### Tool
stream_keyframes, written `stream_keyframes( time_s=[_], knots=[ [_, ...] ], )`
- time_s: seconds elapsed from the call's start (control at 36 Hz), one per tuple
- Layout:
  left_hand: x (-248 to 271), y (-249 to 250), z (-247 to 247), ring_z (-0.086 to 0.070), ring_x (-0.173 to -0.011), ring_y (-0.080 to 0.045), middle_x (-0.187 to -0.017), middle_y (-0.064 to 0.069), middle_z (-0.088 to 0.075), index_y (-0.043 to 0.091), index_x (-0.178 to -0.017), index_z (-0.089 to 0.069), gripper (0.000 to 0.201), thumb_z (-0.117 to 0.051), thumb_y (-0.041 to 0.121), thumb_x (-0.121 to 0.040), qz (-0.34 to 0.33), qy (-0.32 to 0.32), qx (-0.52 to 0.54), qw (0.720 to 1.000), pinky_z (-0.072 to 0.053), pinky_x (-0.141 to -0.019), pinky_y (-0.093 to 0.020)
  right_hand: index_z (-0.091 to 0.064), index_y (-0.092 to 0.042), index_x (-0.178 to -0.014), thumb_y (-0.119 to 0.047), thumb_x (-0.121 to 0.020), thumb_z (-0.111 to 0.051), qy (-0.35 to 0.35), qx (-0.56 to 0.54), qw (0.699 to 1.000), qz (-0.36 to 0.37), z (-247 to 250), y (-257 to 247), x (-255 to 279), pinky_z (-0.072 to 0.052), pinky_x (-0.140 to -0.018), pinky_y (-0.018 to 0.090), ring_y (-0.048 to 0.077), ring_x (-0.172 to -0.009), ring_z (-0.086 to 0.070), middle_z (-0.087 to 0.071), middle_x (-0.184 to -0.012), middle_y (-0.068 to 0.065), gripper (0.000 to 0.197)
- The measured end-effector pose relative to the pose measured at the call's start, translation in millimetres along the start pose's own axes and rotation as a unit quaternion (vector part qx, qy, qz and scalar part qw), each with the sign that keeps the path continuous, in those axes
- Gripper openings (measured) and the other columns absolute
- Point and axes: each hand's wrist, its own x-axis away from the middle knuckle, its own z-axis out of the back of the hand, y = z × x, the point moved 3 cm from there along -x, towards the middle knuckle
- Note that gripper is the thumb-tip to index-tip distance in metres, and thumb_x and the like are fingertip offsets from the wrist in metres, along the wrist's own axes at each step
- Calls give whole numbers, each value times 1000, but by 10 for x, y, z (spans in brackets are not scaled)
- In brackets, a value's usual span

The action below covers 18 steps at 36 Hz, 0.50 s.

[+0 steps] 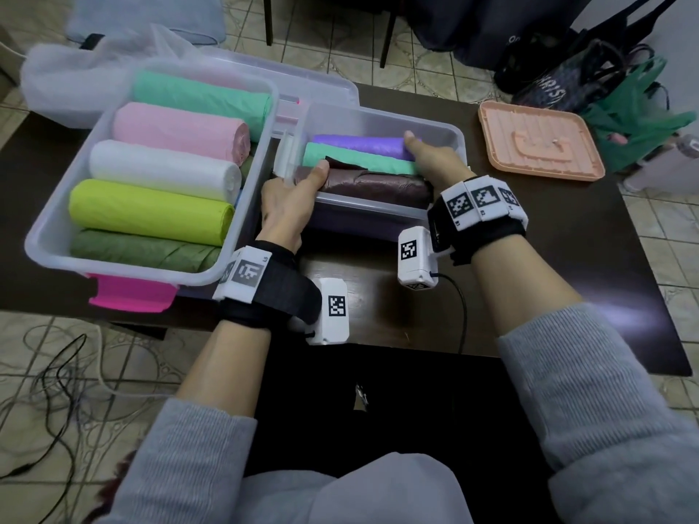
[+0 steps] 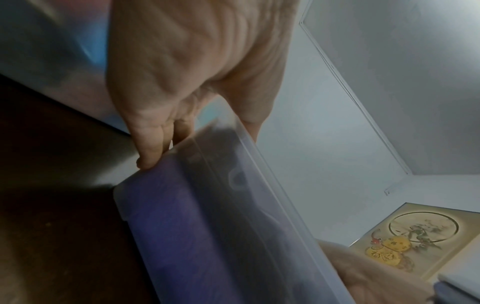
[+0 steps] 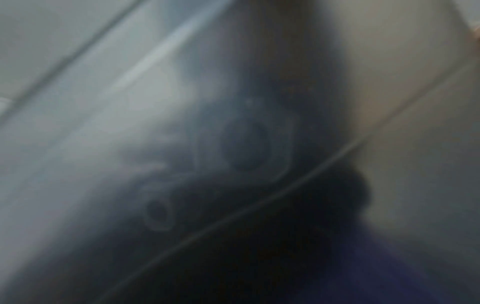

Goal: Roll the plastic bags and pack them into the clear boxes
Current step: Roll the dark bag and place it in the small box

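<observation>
Hands first: my left hand [image 1: 289, 206] grips the near-left corner of the small clear plastic box [image 1: 446, 136], thumb on the dark brown rolled bag [image 1: 372, 187], fingers curled under the rim, I judge to steady the box. My right hand [image 1: 429, 160] reaches over the box's right end with its thumb against the purple rolled bag [image 1: 359, 144]; whether its fingers clasp anything I cannot tell. Between those rolls lies a mint green rolled bag [image 1: 363, 160]. Left of the box sits the large clear plastic tub [image 1: 53, 236] full of rolls; right of it, a peach plastic tray [image 1: 537, 141]
</observation>
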Motion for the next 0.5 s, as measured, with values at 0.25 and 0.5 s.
stream_keyframes(
  time_s=[0.25, 0.5],
  knots=[
    [-6, -15, 15, -66, -99, -27, -101, -14, -70, 8, -94, -67, 44, -78, 40, -66, -10, -5, 3, 1000, -51, -95, -43, -49, -2, -131, -56, -75, -62, 4, -115, 993, -40, -133, 204, -391, -46, -99, 43, 31, -114, -58, -57, -130, 13, 79],
    [-18, -24, 7, -61, -76, -19, -76, -3, -64, 16, -76, -62, 19, -73, 30, -81, -17, -19, -5, 1000, -45, -70, -27, -43, -2, -126, -25, -93, -55, -31, -250, 965, -71, -155, 162, -340, -54, -85, 47, 28, -87, -68, -65, -111, 14, 42]
  ],
)
